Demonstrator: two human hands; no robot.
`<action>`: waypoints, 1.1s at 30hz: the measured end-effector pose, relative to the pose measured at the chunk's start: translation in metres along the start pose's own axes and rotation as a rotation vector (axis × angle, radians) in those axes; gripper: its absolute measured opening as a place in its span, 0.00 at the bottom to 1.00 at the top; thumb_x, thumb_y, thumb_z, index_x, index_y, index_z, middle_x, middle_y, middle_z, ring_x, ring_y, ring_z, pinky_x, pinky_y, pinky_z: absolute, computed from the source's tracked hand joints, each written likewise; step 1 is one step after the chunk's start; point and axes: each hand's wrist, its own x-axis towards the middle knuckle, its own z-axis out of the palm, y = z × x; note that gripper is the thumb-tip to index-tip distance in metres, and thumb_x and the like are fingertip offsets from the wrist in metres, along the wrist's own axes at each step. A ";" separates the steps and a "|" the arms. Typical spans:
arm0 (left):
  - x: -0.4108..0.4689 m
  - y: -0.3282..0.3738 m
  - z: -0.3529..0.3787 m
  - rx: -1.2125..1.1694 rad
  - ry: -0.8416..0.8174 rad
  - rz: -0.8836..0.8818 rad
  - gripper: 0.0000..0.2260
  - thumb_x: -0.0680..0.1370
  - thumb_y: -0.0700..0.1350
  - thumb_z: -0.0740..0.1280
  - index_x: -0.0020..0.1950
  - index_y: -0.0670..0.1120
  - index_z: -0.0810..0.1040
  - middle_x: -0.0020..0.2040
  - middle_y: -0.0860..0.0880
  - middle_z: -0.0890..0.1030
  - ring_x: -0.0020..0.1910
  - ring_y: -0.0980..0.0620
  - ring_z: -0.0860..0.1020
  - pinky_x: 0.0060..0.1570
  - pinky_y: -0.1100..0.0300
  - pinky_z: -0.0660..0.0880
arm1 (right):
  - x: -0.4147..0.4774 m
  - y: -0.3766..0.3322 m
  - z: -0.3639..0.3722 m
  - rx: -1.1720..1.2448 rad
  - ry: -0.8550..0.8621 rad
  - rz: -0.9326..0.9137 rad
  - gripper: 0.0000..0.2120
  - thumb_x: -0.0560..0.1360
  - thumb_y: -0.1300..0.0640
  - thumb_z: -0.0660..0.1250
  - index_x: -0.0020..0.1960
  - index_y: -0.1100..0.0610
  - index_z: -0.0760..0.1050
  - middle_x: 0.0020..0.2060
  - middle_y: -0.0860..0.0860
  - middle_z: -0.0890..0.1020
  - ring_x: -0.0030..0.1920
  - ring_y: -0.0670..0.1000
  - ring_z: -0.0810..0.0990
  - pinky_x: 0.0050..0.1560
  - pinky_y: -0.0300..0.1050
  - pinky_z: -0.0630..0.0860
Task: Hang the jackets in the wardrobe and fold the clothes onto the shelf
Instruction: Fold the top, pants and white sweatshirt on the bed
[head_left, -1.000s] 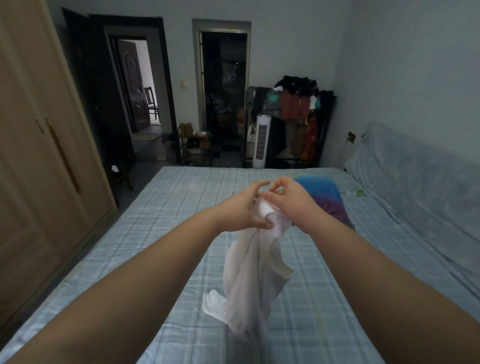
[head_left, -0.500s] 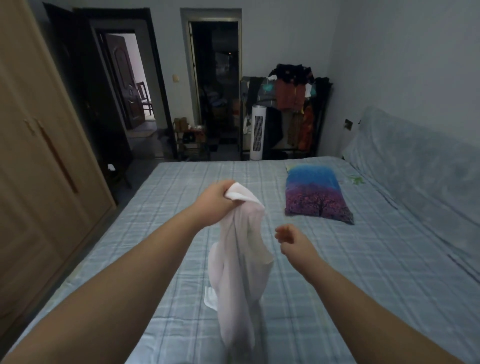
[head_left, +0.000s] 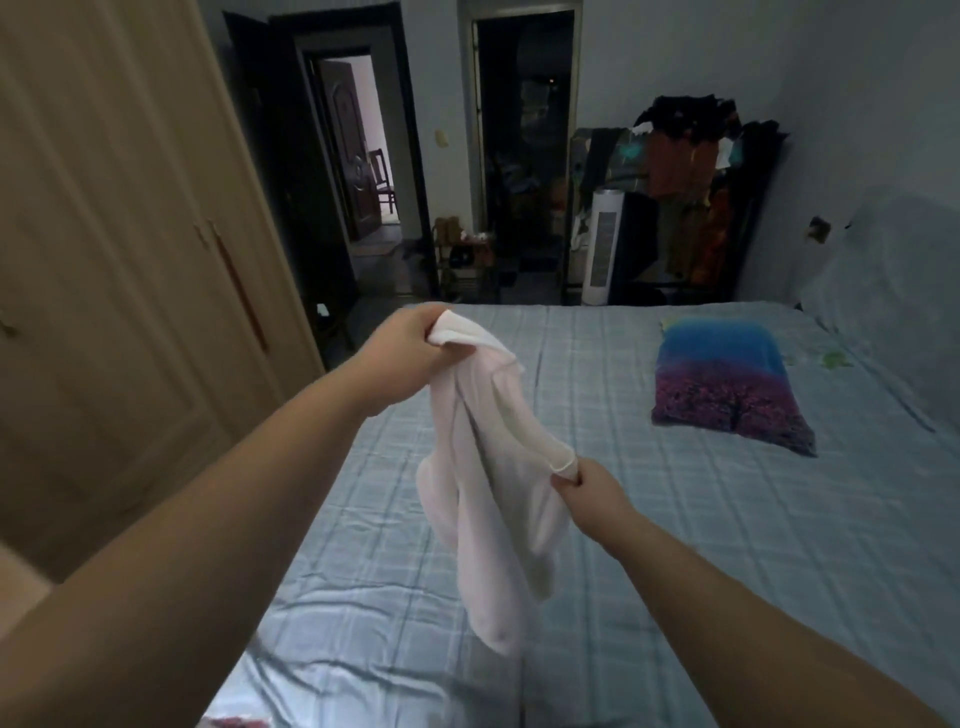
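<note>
We found the white garment (head_left: 493, 499) to be thin, soft cloth, matt and slightly sheer where it hung in folds. The bed sheet (head_left: 675, 545) was checked woven cloth, smooth, with a faint sheen on the near creases. The wardrobe (head_left: 104, 260) at left showed pale wood-look panels in a matt finish. The far pillow (head_left: 727, 384) was printed cloth; the tower fan (head_left: 602, 244) looked white plastic.

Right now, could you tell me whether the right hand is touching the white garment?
Touching: the head view shows the right hand pinching an edge of the white garment.
</note>
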 end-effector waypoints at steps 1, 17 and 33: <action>-0.003 -0.005 -0.012 0.033 -0.003 -0.020 0.07 0.78 0.43 0.70 0.43 0.53 0.77 0.42 0.52 0.80 0.43 0.52 0.80 0.40 0.56 0.79 | 0.001 -0.004 -0.001 0.000 0.031 -0.018 0.08 0.81 0.54 0.62 0.52 0.57 0.77 0.45 0.51 0.81 0.47 0.52 0.79 0.40 0.43 0.71; -0.061 -0.097 -0.165 0.418 -0.007 0.050 0.02 0.78 0.48 0.71 0.45 0.54 0.81 0.43 0.54 0.82 0.44 0.55 0.78 0.42 0.57 0.72 | -0.048 -0.135 -0.056 -0.519 0.368 -0.280 0.11 0.82 0.47 0.58 0.58 0.48 0.76 0.49 0.51 0.82 0.49 0.55 0.78 0.48 0.50 0.73; -0.068 -0.167 -0.170 0.235 -0.015 -0.122 0.05 0.80 0.45 0.67 0.49 0.50 0.83 0.47 0.48 0.82 0.48 0.48 0.79 0.44 0.57 0.70 | -0.090 -0.149 -0.036 -0.562 0.482 -0.218 0.06 0.82 0.52 0.55 0.50 0.47 0.70 0.44 0.47 0.76 0.45 0.52 0.74 0.45 0.48 0.69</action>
